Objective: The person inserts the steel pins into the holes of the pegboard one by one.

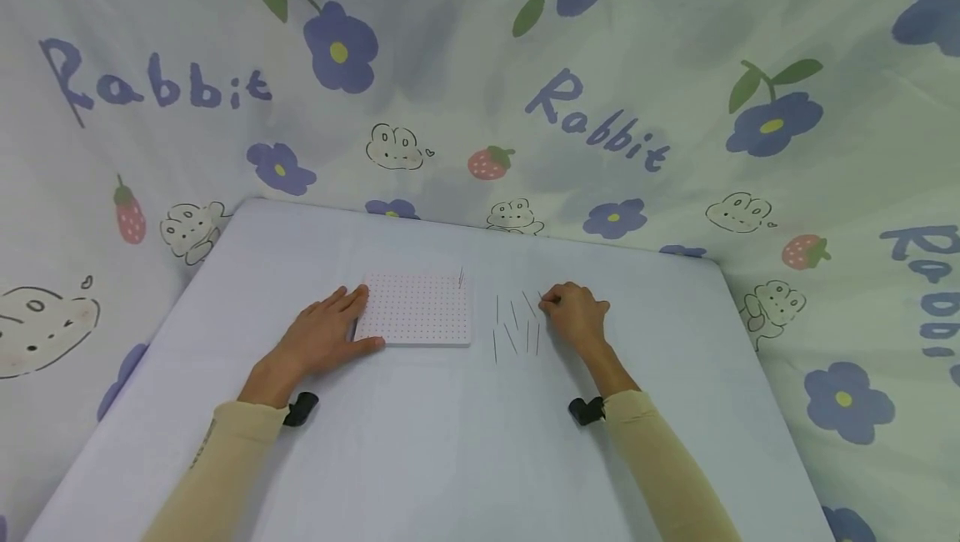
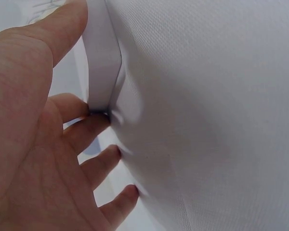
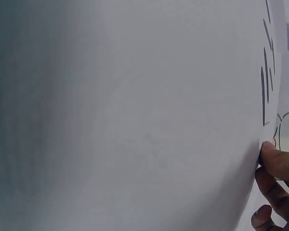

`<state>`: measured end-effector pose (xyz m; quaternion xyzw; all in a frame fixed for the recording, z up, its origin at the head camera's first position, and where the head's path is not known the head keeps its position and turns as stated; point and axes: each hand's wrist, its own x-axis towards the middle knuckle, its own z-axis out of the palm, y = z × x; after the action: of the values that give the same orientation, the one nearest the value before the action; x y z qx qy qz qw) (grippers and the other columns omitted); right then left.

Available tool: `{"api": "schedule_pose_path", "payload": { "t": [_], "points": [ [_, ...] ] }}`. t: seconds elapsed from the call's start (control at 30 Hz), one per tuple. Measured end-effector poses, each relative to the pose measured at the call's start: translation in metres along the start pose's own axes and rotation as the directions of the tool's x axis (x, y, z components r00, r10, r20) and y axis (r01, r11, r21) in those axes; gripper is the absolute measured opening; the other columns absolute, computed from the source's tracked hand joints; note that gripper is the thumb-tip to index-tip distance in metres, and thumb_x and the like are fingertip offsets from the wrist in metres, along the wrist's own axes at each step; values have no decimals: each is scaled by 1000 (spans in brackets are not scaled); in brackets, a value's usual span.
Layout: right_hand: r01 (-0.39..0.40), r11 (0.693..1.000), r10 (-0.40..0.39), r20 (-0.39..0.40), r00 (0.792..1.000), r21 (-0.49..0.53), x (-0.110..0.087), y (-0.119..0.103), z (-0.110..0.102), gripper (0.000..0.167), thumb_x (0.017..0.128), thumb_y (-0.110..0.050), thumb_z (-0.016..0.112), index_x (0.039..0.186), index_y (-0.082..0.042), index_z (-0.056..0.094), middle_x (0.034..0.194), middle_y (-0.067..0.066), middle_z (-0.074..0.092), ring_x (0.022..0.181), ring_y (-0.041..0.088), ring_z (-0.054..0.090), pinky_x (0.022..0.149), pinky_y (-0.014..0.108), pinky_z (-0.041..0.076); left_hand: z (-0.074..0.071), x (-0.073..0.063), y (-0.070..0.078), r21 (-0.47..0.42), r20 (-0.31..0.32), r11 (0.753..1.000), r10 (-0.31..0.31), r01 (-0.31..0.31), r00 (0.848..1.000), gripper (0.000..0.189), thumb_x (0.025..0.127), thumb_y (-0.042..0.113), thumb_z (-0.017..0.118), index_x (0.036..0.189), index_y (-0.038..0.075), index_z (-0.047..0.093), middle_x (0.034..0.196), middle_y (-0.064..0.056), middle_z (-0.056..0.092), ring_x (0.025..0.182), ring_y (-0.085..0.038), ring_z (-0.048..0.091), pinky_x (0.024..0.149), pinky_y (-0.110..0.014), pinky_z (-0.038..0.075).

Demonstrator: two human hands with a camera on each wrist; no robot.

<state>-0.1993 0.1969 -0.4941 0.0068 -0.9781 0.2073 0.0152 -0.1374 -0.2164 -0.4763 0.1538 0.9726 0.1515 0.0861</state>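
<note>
Bracing the dotted board (image 1: 412,308), the left hand (image 1: 318,339) spreads wide. Right of loose sticks (image 1: 514,313) on the worktop (image 1: 450,450), the right hand (image 1: 577,317) has a narrow grip, apparently at pickup; whether one is pinched, I cannot tell. Next calls for delicate lifting.

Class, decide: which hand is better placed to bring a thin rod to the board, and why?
Probably the right hand: it is down at the thin rods, right of the board. The left hand rests against the board's left side.
</note>
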Motion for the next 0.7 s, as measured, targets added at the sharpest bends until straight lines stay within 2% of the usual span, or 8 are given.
{"api": "schedule_pose_path", "payload": {
  "t": [0.2,0.47,0.7],
  "points": [
    [-3,1000,3,9,1000,-9,0,-1,-1,10,93,-27,73,95,-18,77,98,1,72,96,28,66,89,65,37,1,0,0,-2,-1,1000,-4,4,1000,97,92,59,65,156,-3,27,163,-21,28,149,-47,22,115,-68,22],
    [-3,1000,3,14,1000,-8,0,-2,-2,9,94,-25,73,95,-17,77,99,1,75,95,28,67,89,62,37,2,0,-1,0,-3,1000,-5,5,1000,97,91,59,64,157,-3,27,163,-20,28,149,-46,22,116,-67,22],
    [-39,999,39,23,999,-12,0,-4,-3,10,94,-26,73,93,-16,75,94,1,76,94,28,67,90,63,35,2,0,-1,-3,-10,1000,-2,2,1000,97,91,59,65,156,-3,28,162,-21,28,149,-46,23,115,-67,22]
  ]
}}
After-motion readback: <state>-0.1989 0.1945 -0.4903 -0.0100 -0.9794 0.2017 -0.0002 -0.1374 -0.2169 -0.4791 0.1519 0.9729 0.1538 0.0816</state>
